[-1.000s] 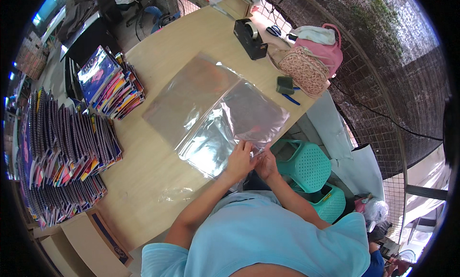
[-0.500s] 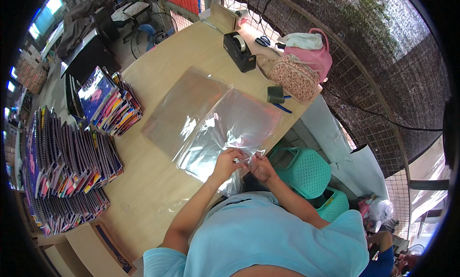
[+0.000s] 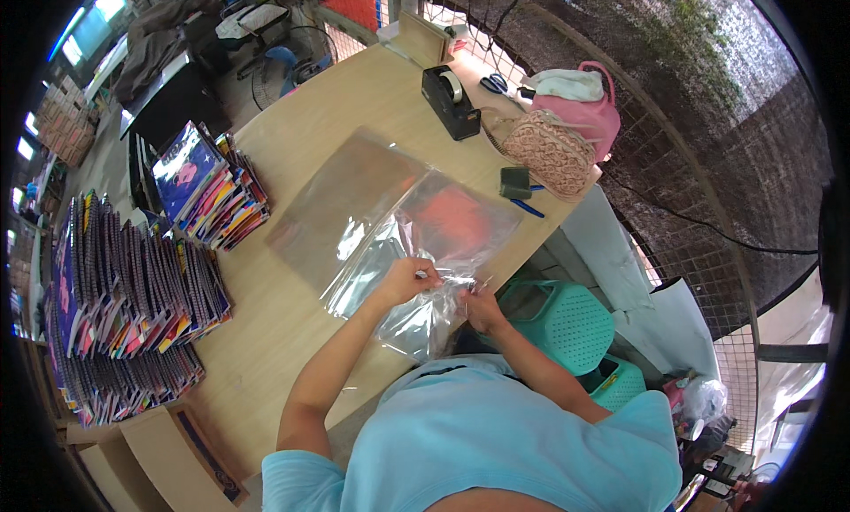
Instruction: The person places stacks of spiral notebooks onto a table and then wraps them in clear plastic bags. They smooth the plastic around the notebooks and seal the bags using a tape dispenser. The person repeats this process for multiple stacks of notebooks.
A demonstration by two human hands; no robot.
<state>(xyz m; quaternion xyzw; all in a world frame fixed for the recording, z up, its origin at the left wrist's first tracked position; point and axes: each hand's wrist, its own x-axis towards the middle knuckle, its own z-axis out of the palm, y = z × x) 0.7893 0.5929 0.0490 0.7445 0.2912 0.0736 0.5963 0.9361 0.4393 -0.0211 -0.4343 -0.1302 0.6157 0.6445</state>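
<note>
Clear plastic bags point(image 3: 354, 184) lie in flat, overlapping stacks across the middle of the table. Over the near right stack, my left hand point(image 3: 409, 280) pinches the rim of a crumpled clear plastic bag point(image 3: 423, 326). Close to its right, my right hand point(image 3: 481, 308) is also closed on that bag, its fingertips partly hidden by glare. The bag's loose part hangs toward the near table edge, in front of my light blue shirt. A reddish patch shows in the shiny plastic just beyond my hands.
Spiral-bound notebooks point(image 3: 133, 290) are piled at left, with another stack point(image 3: 212, 184) beyond. A black tape dispenser point(image 3: 451, 103), scissors point(image 3: 494, 84), a patterned pouch point(image 3: 551, 153) and a pink bag point(image 3: 589, 113) line the far right. Green stools point(image 3: 571, 328) stand right; a cardboard box point(image 3: 168, 454) is lower left.
My left hand has moved slightly left and up, away from my right hand. The held plastic spreads wider near the table edge. A person's arm at lower right is gone from view.
</note>
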